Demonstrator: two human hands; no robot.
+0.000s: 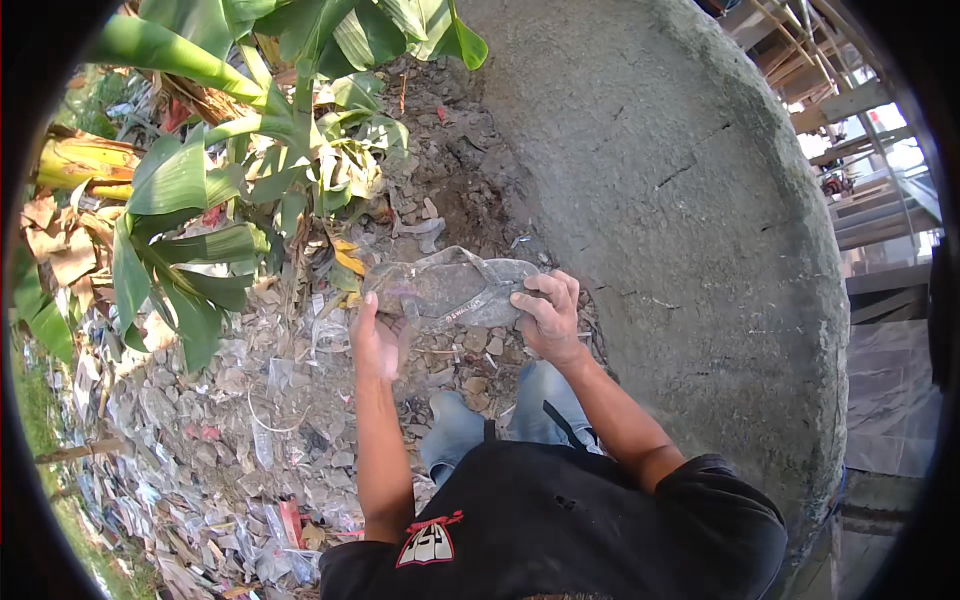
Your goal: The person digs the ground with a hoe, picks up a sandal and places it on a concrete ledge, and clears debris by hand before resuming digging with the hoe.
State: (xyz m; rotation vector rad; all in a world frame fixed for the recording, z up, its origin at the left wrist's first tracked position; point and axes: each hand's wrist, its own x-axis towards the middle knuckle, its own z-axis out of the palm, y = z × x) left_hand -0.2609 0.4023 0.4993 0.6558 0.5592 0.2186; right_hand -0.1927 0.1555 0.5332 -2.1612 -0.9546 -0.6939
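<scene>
Holding step, seemingly: right hand [550, 315] pinching, left hand [381, 338] — grip unclear — at opposite ends of the dusty grey, oblong rubber flip-flop [440, 288]; shifting it likely needs steadiness.

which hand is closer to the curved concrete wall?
Right. The right hand grips the dusty flip-flop at its wall-side end; the left hand is at the opposite end, farther from the curved concrete wall.
</scene>
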